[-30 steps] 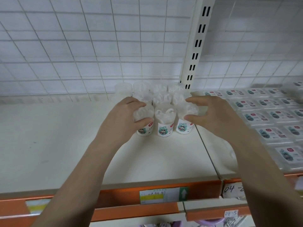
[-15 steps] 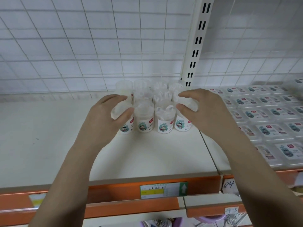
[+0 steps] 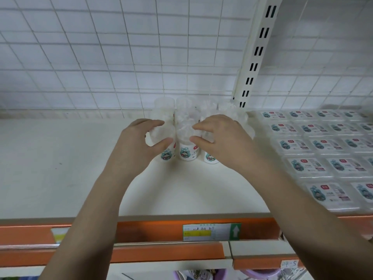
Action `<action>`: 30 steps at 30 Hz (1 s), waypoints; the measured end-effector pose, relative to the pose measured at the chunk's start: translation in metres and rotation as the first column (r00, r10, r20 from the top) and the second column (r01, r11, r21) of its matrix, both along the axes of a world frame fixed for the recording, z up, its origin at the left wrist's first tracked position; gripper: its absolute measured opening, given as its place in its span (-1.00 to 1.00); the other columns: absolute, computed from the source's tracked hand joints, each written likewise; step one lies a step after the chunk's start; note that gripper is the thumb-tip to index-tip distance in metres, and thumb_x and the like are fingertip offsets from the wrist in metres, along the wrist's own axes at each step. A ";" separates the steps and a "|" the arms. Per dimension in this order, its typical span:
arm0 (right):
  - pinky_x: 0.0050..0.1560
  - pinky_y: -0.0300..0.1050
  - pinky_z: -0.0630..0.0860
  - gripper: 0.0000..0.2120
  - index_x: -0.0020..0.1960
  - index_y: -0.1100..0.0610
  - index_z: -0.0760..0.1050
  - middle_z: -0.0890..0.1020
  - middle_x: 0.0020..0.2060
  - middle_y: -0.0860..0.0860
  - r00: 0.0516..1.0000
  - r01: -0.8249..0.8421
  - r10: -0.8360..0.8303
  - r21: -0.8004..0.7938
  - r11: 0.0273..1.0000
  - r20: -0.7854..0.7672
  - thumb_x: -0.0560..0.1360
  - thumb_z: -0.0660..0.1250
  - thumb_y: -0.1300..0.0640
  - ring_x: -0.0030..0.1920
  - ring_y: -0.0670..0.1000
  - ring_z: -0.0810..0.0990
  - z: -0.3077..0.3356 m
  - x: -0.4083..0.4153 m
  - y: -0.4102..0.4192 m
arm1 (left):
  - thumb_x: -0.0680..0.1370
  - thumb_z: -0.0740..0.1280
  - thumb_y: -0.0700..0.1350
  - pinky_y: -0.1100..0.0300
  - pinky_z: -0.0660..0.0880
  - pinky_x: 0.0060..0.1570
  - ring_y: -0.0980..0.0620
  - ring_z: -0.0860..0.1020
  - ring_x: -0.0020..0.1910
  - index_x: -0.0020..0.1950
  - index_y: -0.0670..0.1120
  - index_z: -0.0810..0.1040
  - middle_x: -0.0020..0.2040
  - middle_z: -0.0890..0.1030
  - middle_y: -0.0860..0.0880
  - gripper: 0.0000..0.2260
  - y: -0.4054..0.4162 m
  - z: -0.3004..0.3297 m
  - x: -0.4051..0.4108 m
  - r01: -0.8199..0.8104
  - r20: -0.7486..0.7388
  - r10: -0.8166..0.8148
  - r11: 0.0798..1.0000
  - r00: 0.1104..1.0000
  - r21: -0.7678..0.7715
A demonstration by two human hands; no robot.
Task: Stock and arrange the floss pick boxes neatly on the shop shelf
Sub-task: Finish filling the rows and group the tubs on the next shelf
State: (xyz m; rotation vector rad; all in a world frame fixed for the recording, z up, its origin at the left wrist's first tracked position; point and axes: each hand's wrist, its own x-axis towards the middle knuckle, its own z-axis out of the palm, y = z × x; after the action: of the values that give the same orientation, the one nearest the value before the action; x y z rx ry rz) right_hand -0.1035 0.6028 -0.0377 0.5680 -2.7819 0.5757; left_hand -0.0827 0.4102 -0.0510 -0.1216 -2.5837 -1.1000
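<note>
Several clear round floss pick tubs (image 3: 188, 151) with cartoon labels stand clustered at the back of the white shelf (image 3: 70, 168), beside the upright post. My left hand (image 3: 137, 144) grips the front left tub (image 3: 164, 136), thumb in front and fingers behind. My right hand (image 3: 222, 138) curls its thumb and fingers round the top of the front right tub (image 3: 210, 157) and covers the tubs behind it. The two hands are close together, with the middle front tub between them.
Flat floss pick boxes (image 3: 323, 144) lie in rows on the adjoining shelf to the right. A slotted upright post (image 3: 256, 51) and a white wire grid (image 3: 101, 57) form the back. An orange price rail with a tag (image 3: 212, 231) runs along the front edge.
My left hand shifted from one front tub to a tub further left. My right hand then moved left, and both hands drew the front tubs closer together.
</note>
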 end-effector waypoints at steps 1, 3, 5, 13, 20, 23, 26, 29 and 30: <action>0.28 -0.08 0.28 -0.65 0.22 0.02 0.53 0.58 0.15 -0.02 1.000 -0.003 0.003 -0.023 1.000 0.007 0.49 0.30 -0.09 0.28 -0.02 0.40 0.000 0.001 0.002 | 0.40 0.45 0.01 0.36 0.35 0.08 0.18 0.44 0.01 0.20 0.06 0.54 0.07 0.46 0.18 -0.63 -0.001 0.000 0.000 0.001 -0.002 -0.001 1.000 1.000 -0.013; 0.32 -0.17 0.22 -0.64 0.24 0.04 0.52 0.56 0.20 -0.05 1.000 0.006 -0.006 -0.066 0.998 0.001 0.49 0.31 -0.07 0.34 -0.06 0.35 0.005 0.004 0.007 | 0.41 0.44 0.01 0.37 0.31 0.08 0.22 0.40 0.01 0.21 0.05 0.53 0.10 0.45 0.20 -0.62 -0.003 0.000 0.002 -0.005 -0.011 0.004 0.999 1.000 -0.037; 0.30 -0.21 0.16 -0.64 0.24 0.06 0.51 0.53 0.24 -0.03 0.999 0.034 -0.036 -0.077 0.996 -0.018 0.50 0.31 -0.05 0.36 -0.07 0.32 0.010 0.008 0.016 | 0.42 0.43 0.01 0.49 0.24 0.01 0.24 0.38 0.02 0.21 0.04 0.53 0.14 0.46 0.17 -0.63 -0.003 0.001 0.003 -0.017 -0.047 0.013 0.997 0.999 -0.077; 0.30 -0.14 0.24 -0.54 0.30 -0.02 0.45 0.52 0.24 0.01 0.993 0.074 -0.074 0.007 0.997 0.095 0.43 0.37 -0.09 0.34 -0.03 0.36 0.007 0.012 0.036 | 0.46 0.33 0.12 0.16 0.25 0.20 -0.04 0.45 0.23 0.26 -0.05 0.51 0.23 0.53 -0.02 -0.57 0.032 0.008 -0.007 0.072 -0.118 -0.143 0.879 0.983 -0.472; 0.24 -0.31 0.17 -0.54 0.30 0.00 0.46 0.47 0.30 -0.02 0.994 0.099 -0.097 -0.039 0.994 0.057 0.44 0.36 -0.11 0.32 -0.08 0.36 0.002 0.013 0.034 | 0.44 0.38 0.08 0.26 0.26 0.11 0.02 0.40 0.24 0.31 0.01 0.46 0.25 0.48 0.03 -0.54 0.032 0.004 -0.020 0.170 0.005 -0.181 0.909 0.983 -0.381; 0.28 -0.28 0.16 -0.54 0.29 0.00 0.47 0.47 0.30 -0.02 0.994 0.097 -0.094 -0.039 0.995 0.056 0.43 0.36 -0.10 0.33 -0.08 0.35 0.002 0.013 0.034 | 0.42 0.40 0.09 0.25 0.33 0.11 0.06 0.44 0.20 0.27 0.05 0.49 0.21 0.49 0.09 -0.56 0.024 0.001 -0.023 0.220 0.027 -0.223 0.924 0.974 -0.314; 0.26 -0.31 0.15 -0.54 0.29 0.01 0.48 0.47 0.30 -0.01 0.995 0.089 -0.086 -0.053 0.995 0.049 0.43 0.37 -0.08 0.33 -0.08 0.35 0.001 0.013 0.034 | 0.42 0.39 0.10 0.23 0.35 0.12 0.07 0.44 0.19 0.27 0.05 0.49 0.20 0.50 0.10 -0.57 0.022 -0.001 -0.026 0.242 0.031 -0.245 0.917 0.969 -0.316; 0.21 -0.37 0.15 -0.54 0.29 0.01 0.48 0.49 0.28 -0.04 0.996 0.076 -0.074 -0.056 0.996 0.048 0.43 0.38 -0.08 0.32 -0.10 0.36 0.002 0.014 0.035 | 0.41 0.37 0.13 0.24 0.34 0.12 0.07 0.43 0.21 0.29 0.06 0.48 0.21 0.48 0.10 -0.54 0.022 -0.001 -0.027 0.256 0.038 -0.258 0.907 0.965 -0.336; 0.21 -0.36 0.16 -0.54 0.29 0.00 0.48 0.50 0.27 -0.05 0.996 0.071 -0.067 -0.061 0.996 0.062 0.43 0.37 -0.09 0.32 -0.10 0.35 0.002 0.014 0.035 | 0.41 0.37 0.15 0.23 0.35 0.12 0.08 0.43 0.21 0.29 0.06 0.48 0.21 0.47 0.11 -0.53 0.022 0.000 -0.026 0.259 0.038 -0.262 0.905 0.964 -0.338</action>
State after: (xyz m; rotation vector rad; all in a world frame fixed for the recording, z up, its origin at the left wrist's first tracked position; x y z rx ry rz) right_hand -0.0899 0.6379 -0.0354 0.4463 -2.8157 0.6731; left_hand -0.1089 0.4323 -0.0510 -0.5681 -2.7844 -0.7129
